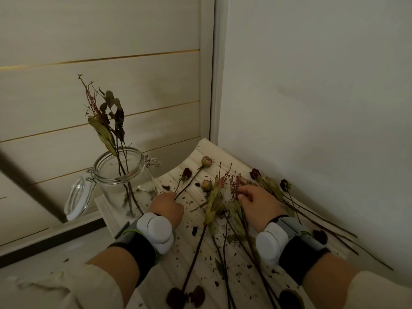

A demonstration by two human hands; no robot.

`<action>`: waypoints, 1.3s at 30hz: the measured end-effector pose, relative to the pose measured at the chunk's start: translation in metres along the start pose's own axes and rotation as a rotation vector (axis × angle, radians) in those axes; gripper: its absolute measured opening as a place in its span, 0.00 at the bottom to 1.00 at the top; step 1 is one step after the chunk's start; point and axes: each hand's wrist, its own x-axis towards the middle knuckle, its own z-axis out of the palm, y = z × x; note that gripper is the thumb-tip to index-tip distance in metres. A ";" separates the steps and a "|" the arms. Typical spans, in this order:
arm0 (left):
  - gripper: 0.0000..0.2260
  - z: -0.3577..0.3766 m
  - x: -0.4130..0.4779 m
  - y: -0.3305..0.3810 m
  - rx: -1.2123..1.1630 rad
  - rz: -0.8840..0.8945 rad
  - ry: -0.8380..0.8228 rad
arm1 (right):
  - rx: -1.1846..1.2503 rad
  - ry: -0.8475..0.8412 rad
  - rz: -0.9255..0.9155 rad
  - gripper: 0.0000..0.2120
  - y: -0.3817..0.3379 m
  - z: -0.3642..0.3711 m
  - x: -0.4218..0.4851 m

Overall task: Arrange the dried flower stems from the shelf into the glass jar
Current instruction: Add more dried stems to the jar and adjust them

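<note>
Jar [124, 175] beside left hand [166, 206] | fingers pinch rose stem [189, 182] | right hand [259, 202] grip unclear amid loose stems [213, 197]

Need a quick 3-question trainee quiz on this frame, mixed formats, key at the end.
1. True or false: the lid of the glass jar is clamped shut.
2. What does the left hand pinch? A) a rosebud stem B) the lid C) nothing
3. Fill in: the loose stems lie on the wooden ___.
Key: 1 false, it hangs open on its hinge beside the jar. 2 A. 3 shelf.
</note>
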 end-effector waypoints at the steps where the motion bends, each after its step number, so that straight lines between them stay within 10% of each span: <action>1: 0.17 0.000 0.001 0.000 0.002 0.006 -0.006 | -0.007 0.004 -0.003 0.15 0.000 0.001 0.000; 23: 0.18 0.005 -0.004 -0.002 0.045 0.014 -0.001 | -0.053 -0.008 -0.050 0.15 -0.012 0.013 -0.003; 31: 0.03 0.003 -0.008 0.003 0.114 0.022 -0.045 | -0.068 -0.015 -0.058 0.15 -0.014 0.012 -0.003; 39: 0.12 -0.003 -0.012 0.001 -0.035 0.010 -0.065 | -0.072 0.002 -0.056 0.15 -0.011 0.010 -0.004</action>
